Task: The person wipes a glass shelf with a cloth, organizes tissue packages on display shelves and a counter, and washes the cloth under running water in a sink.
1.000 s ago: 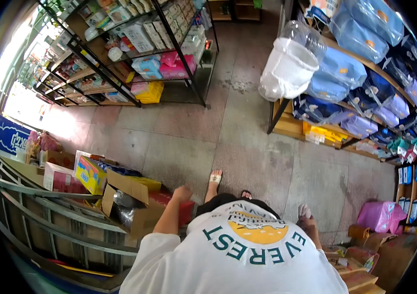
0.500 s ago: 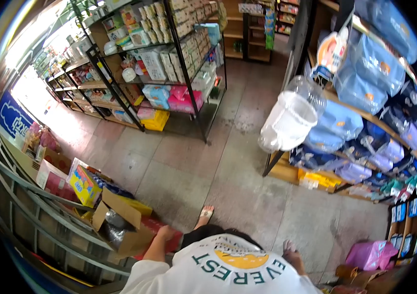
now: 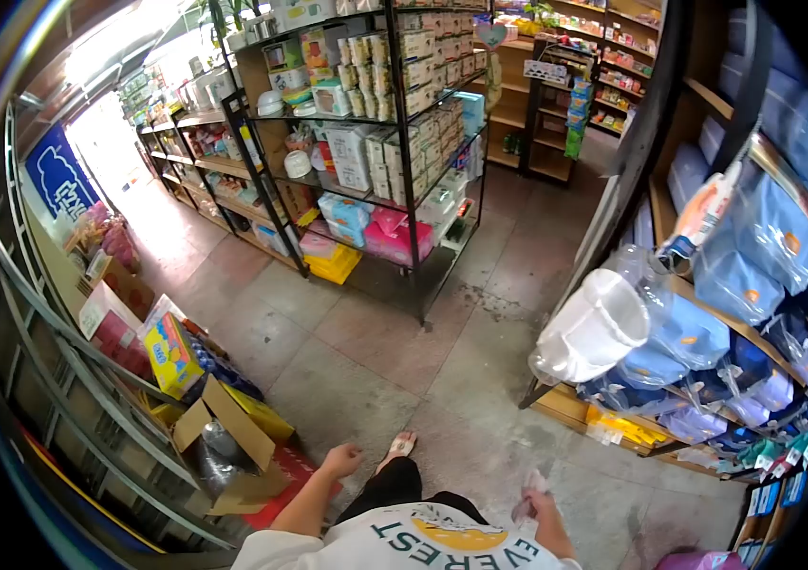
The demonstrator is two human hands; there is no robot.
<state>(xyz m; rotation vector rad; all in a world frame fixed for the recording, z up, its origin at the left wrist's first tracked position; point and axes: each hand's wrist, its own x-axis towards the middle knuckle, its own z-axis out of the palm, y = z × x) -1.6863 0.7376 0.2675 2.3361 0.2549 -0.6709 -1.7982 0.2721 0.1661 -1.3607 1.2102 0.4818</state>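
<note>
My left hand (image 3: 343, 461) hangs beside my left leg, near the open cardboard box (image 3: 224, 437) but apart from it. Its fingers are loosely bent, slightly apart, and nothing shows in them. On the other side, my right hand (image 3: 542, 506) is closed around a crumpled piece of clear plastic (image 3: 528, 483), which juts out in front of the fingers. What the plastic is, or whether anything is inside it, is too small to tell. Dark bundles wrapped in clear film (image 3: 218, 452) lie inside the cardboard box.
A black metal rack (image 3: 413, 218) of packaged goods stands ahead, with tiled floor (image 3: 375, 351) before it. At right, a white mesh basket (image 3: 594, 328) juts out beside shelves of bagged blue items (image 3: 755, 256). Metal rails (image 3: 91, 351) and a yellow box (image 3: 172, 356) line the left.
My view has shifted, so the rack and shelves sit farther right and the far aisle shows more. My left hand has swung forward, away from the cardboard box. My right hand still holds the plastic.
</note>
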